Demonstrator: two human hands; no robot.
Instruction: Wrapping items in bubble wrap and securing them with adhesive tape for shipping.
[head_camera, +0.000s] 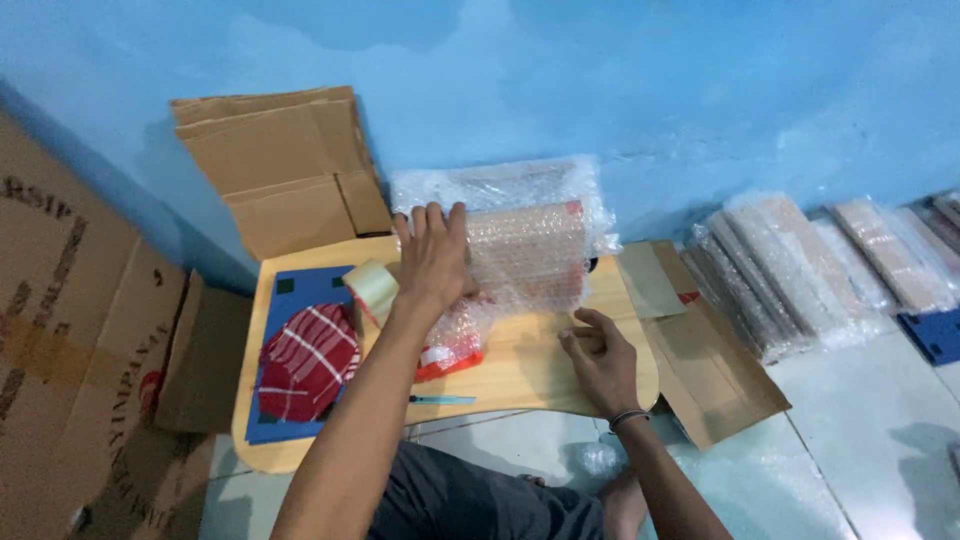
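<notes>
Fingers of my left hand (433, 255) lie spread flat on the bubble-wrapped parcel (525, 255), holding it on the wooden lap table (520, 370). I see my right hand (603, 357) loosely curled, fingertips at the crinkly wrap's loose edge; contents are blurred. Tape roll (372, 286) sits beside my left wrist.

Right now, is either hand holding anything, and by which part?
Left hand presses flat on the top left of the bubble-wrapped rectangular package, not gripping it. Right hand rests on the wooden table, holding nothing.
</notes>
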